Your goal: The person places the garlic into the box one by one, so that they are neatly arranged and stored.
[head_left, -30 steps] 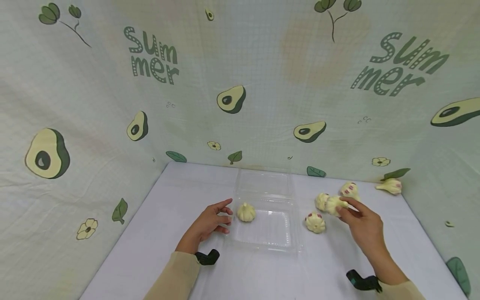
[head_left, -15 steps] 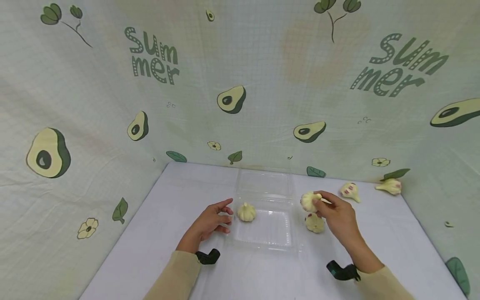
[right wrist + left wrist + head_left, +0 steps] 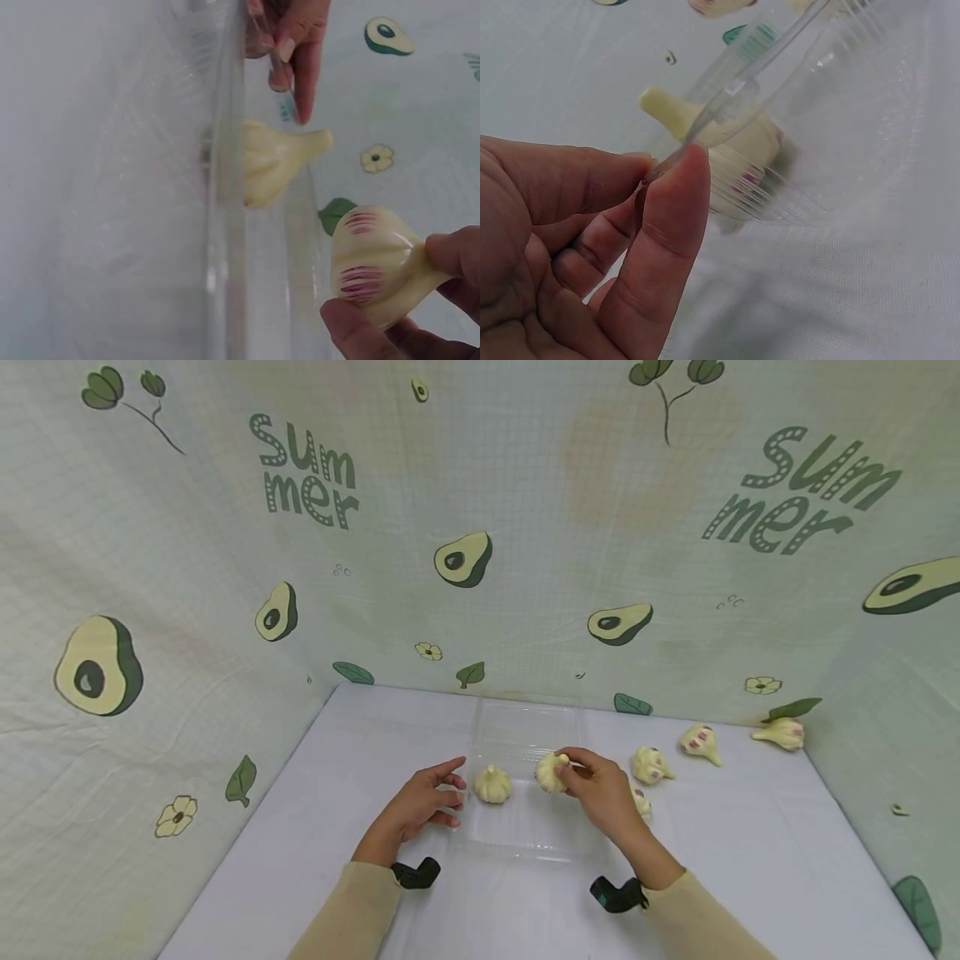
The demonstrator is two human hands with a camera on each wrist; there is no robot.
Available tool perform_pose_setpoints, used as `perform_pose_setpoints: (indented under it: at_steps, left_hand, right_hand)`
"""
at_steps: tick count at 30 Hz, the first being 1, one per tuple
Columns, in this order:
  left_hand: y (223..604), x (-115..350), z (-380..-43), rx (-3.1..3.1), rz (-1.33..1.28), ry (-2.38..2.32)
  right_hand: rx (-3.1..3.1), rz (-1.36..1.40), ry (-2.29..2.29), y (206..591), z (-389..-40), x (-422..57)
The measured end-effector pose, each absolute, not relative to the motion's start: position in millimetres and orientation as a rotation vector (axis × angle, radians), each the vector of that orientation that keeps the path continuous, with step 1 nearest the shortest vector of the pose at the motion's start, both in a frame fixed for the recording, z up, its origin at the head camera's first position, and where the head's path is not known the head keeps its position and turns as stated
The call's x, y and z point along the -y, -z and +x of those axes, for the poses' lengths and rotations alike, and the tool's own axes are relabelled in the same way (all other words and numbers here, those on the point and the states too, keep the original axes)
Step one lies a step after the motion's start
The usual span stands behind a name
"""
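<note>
A clear plastic clamshell box (image 3: 517, 835) lies open on the white table, its lid tipped back. My left hand (image 3: 423, 802) is at the box's left side; in the left wrist view its thumb and finger (image 3: 676, 202) pinch the thin plastic rim. Inside the box, near that hand, sits one garlic bulb (image 3: 492, 786), neck up. My right hand (image 3: 606, 795) holds a second garlic bulb (image 3: 551, 773) over the right part of the box. The right wrist view shows thumb and fingers pinching this purple-streaked bulb (image 3: 375, 262) around its neck end.
To the right of the box lie more garlic bulbs: one (image 3: 651, 765) just past my right hand, one (image 3: 701, 743) farther back, and one (image 3: 780, 733) at the back right corner. Another bulb (image 3: 642, 804) is partly hidden behind my right hand. Patterned cloth (image 3: 525, 610) walls the table.
My right hand has carried the garlic bulb left from the group of bulbs to above the box. The left hand has stayed at the rim.
</note>
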State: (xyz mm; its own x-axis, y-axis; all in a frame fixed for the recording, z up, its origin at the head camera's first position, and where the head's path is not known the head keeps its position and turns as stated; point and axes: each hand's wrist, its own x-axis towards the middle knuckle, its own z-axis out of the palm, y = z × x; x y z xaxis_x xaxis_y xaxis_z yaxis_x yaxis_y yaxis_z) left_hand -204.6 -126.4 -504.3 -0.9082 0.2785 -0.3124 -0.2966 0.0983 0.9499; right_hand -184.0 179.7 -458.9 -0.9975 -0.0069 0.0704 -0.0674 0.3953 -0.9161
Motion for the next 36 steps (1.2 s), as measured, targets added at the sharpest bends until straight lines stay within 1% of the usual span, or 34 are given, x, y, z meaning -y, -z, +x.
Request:
perform_pose_setpoints:
  at_steps: [8, 20, 27, 36]
  left_hand:
    - [503.1, 126.4, -203.9, -1.961, -0.004, -1.862]
    - [505.1, 127.4, -204.6, -1.954, 0.004, -1.857]
    - [505.6, 128.4, -204.2, -1.941, 0.025, -1.871]
    - [506.6, 128.3, -202.9, -1.937, 0.047, -1.880]
  right_hand:
    - [2.618, 0.089, -1.650, 479.4, -190.0, -159.2]
    - [2.693, 0.072, -1.480, 505.5, -197.4, -148.9]
    - [2.727, 0.109, -1.337, 508.5, -195.6, -145.8]
    - [2.729, 0.111, -1.366, 508.4, -195.2, -145.6]
